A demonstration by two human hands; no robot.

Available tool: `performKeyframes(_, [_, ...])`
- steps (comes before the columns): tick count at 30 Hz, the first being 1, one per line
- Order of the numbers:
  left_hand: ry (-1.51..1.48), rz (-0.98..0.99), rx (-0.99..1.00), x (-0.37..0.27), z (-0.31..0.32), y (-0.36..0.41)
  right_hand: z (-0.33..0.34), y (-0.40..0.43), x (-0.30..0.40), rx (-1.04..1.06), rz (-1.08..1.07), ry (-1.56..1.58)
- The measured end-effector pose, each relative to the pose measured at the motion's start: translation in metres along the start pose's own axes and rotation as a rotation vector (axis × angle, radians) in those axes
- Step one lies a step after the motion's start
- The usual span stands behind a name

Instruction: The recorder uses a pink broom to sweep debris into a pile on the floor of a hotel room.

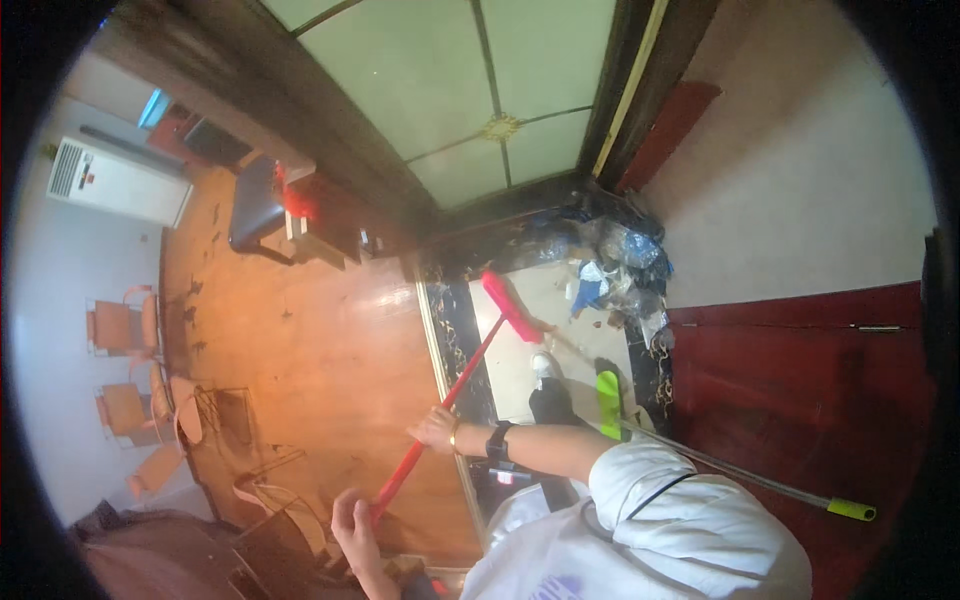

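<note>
A red-handled broom (471, 369) slants up across the view, its pinkish-red head resting on the pale floor tile (517, 375). My right hand (436, 430), with a bracelet and a dark watch on that arm, is closed around the middle of the handle. Lower on the same handle, near its end, my left hand (355, 517) is wrapped around it. A heap of plastic bags and scraps (619, 259) lies beyond the broom head, in the corner. To the right, a green-headed broom (609, 401) with a metal pole leans across beside my body.
Left of a metal floor strip (442, 360) is an orange-brown wood floor (322, 352). Overturned or stacked chairs (124, 405) stand at far left, with a black-seated chair (257, 206) by a wooden desk. A dark-framed glass panel (450, 90) rises ahead; a red door (795, 375) is at right.
</note>
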State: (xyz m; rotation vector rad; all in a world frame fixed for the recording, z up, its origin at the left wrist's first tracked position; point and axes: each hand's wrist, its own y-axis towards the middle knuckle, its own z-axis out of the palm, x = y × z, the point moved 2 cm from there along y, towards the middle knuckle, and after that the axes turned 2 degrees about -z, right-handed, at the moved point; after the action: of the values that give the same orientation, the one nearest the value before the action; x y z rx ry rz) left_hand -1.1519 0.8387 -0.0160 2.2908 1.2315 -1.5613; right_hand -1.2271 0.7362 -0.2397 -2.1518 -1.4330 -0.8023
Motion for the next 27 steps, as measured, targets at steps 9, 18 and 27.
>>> performKeyframes(9, [0.546, -0.128, 0.161, 0.044, -0.055, -0.076, 0.064, -0.030, 0.074, 0.080, -0.099, -0.108])
performKeyframes(18, [0.676, -0.353, 0.357, 0.090, -0.135, -0.137, 0.135, -0.045, 0.171, 0.243, -0.315, -0.133])
performKeyframes(27, [0.504, -0.327, 0.401, 0.159, -0.116, -0.122, 0.152, -0.076, 0.134, 0.359, -0.148, -0.027])
